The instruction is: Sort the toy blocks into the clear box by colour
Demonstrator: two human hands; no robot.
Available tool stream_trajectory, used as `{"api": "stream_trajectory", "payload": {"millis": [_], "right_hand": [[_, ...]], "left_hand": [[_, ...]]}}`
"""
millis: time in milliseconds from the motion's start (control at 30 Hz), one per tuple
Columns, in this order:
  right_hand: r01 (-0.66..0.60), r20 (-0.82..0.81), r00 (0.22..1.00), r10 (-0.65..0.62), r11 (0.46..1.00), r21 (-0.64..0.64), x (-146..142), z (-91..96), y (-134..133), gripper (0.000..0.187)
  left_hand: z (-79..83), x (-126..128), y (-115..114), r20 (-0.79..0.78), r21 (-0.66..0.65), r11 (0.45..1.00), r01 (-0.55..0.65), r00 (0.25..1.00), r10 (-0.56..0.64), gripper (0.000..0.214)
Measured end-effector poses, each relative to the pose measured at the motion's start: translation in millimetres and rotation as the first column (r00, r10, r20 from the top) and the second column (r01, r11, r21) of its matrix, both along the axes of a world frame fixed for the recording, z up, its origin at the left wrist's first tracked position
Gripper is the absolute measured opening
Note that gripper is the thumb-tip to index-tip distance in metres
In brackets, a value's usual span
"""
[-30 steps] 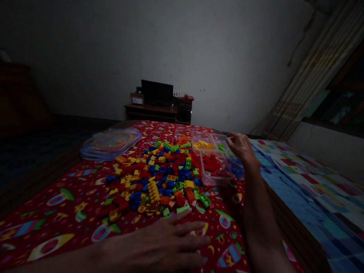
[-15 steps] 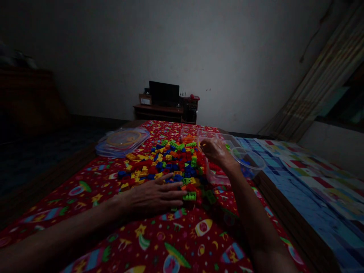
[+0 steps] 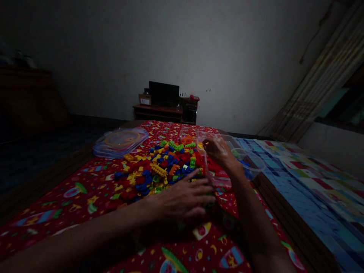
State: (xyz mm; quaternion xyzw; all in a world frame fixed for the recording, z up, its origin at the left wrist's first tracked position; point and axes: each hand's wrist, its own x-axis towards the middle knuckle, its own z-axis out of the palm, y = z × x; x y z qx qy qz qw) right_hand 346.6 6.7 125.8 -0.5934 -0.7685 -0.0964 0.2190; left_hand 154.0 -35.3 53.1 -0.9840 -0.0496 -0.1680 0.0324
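A pile of toy building bricks [image 3: 159,170] in red, yellow, blue, green and orange lies loose on a red patterned cloth [image 3: 142,242]. My left hand [image 3: 186,197] is spread flat over the near right edge of the pile, palm down, hiding the bricks under it. Its fingers are slightly blurred. My right hand [image 3: 217,149] is closed above a clear plastic container [image 3: 222,181], with a small orange-yellow toy brick [image 3: 206,143] showing at its fingertips. Red bricks [image 3: 214,167] lie inside that container, partly behind the hand.
A round clear tub [image 3: 253,161] with blue pieces stands right of the container. Clear plastic lids [image 3: 119,142] are stacked at the far left of the cloth. On the right is a bed with a blue checked cover [image 3: 295,204]. A monitor [image 3: 164,93] stands against the far wall.
My left hand has swept right across the near side of the pile, and bricks there have shifted and spread. My right hand stays over the container, moved very slightly right.
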Motion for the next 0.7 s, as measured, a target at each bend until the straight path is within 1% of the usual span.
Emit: {"api": "stream_trajectory", "payload": {"millis": [67, 100, 167, 233, 267, 300, 367, 467, 533, 633, 700], "right_hand": [[0.019, 0.020, 1.000, -0.020, 1.000, 0.012, 0, -0.1, 0, 0.024], [0.023, 0.029, 0.999, -0.023, 1.000, 0.015, 0, 0.4, 0, 0.024], [0.019, 0.037, 0.999, -0.019, 1.000, 0.000, -2, 2.5, -1, 0.025], [0.027, 0.046, 0.999, -0.026, 0.999, -0.020, -4, 4.7, -2, 0.026], [0.034, 0.052, 0.998, -0.032, 0.999, -0.028, -5, 5.2, -2, 0.026], [0.040, 0.057, 0.998, -0.038, 0.999, -0.036, -5, 5.3, -2, 0.026], [0.041, 0.062, 0.997, -0.038, 0.998, -0.047, -6, 3.5, 0, 0.025], [0.002, 0.050, 0.999, 0.002, 0.998, -0.069, -6, -1.9, 3, 0.022], [-0.033, 0.049, 0.998, 0.038, 0.996, -0.088, -6, -4.4, 5, 0.021], [-0.038, 0.077, 0.996, 0.047, 0.992, -0.123, -9, -4.4, 5, 0.021], [-0.021, 0.099, 0.994, 0.035, 0.991, -0.134, -13, -3.4, 3, 0.022]], "left_hand": [[-10.9, 15, -24, -0.076, 0.004, 0.992, 0.123, 0.990, -0.122, 0.029], [-17.4, 20, -29, -0.078, 0.019, 0.991, 0.130, 0.989, -0.128, 0.026], [-29.4, 22, -28, -0.076, 0.062, 0.995, 0.075, 0.995, -0.070, 0.021], [-35.6, 18, -15, -0.075, 0.113, 0.993, -0.018, 0.997, 0.026, 0.016], [-35.6, 14, -6, -0.078, 0.137, 0.989, -0.061, 0.994, 0.072, 0.013], [-33.5, 9, 2, -0.086, 0.158, 0.983, -0.093, 0.990, 0.108, 0.011], [-23.9, 0, 16, -0.100, 0.188, 0.975, -0.121, 0.985, 0.141, 0.010], [-3.7, -11, 31, -0.090, 0.216, 0.967, -0.133, 0.984, 0.155, 0.011], [8.5, -16, 41, -0.061, 0.221, 0.960, -0.172, 0.980, 0.190, 0.015], [19.2, -25, 65, -0.020, 0.187, 0.946, -0.264, 0.962, 0.272, 0.021], [20.0, -33, 86, 0.002, 0.133, 0.938, -0.319, 0.947, 0.321, 0.025]]}}
